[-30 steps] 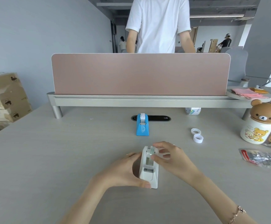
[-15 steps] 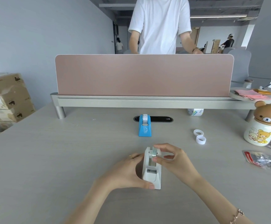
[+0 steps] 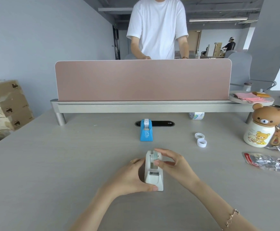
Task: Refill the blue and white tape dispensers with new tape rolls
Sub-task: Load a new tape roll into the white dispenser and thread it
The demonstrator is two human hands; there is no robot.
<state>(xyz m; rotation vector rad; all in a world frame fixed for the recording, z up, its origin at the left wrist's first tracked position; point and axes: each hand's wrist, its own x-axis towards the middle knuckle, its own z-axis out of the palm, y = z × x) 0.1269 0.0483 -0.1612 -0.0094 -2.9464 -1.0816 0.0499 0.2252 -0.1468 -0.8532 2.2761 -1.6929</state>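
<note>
The right hand (image 3: 172, 164) has drawn its fingers off the roll's top to the white dispenser's (image 3: 154, 170) 3 o'clock side.

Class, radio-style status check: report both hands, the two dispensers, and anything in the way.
Left hand gripping white dispenser base. Right hand pinching roll seated in it. Blue dispenser loaded, untouched. Two loose rolls off right; nothing obstructing.

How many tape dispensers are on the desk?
2. The white tape dispenser is near me, held between both hands. The blue tape dispenser stands farther back, mid-desk. None seem hidden.
</note>
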